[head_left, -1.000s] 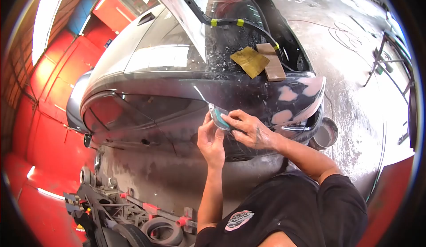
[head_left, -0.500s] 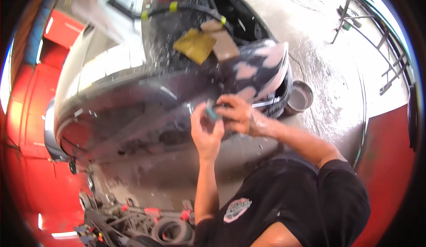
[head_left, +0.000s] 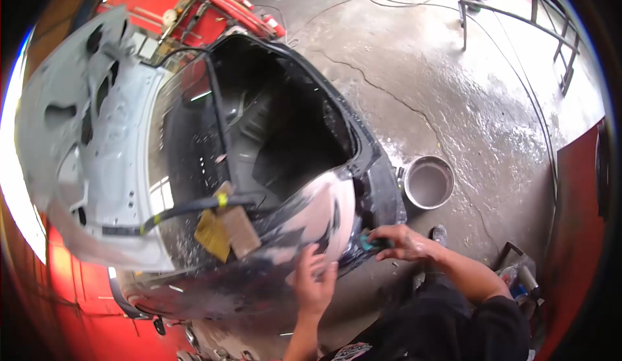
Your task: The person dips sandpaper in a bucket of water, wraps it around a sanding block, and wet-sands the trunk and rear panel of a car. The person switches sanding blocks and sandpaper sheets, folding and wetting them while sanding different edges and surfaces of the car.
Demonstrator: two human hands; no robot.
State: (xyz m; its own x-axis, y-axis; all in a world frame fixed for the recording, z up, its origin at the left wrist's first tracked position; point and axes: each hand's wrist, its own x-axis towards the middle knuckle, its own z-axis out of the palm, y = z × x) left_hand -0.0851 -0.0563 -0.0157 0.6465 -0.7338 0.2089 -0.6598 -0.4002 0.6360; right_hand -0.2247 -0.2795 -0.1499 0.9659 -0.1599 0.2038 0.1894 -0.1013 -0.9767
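Note:
My right hand [head_left: 407, 243] is closed around a small teal pad [head_left: 367, 243], held at the rear corner of a dark car body [head_left: 381, 199]. My left hand [head_left: 315, 282] is open, fingers spread, over the side of the car with nothing in it. Just beyond it lies the rear quarter panel, with pinkish filler patches [head_left: 334, 199] among dark paint. On the wet dark surface to the left rest a yellow sheet [head_left: 212, 234] and a tan rectangular pad [head_left: 240, 232].
A round bucket [head_left: 429, 183] of greyish liquid stands on the wet floor behind the car. The trunk opening [head_left: 291, 134] gapes dark, and a light grey panel [head_left: 123, 166] rises at left. Hoses and a metal rack [head_left: 534, 11] are at upper right.
My hands were together at the teal pad and are now apart. The right has carried the pad to the car's rear corner; the left has let go. The view has shifted toward the rear.

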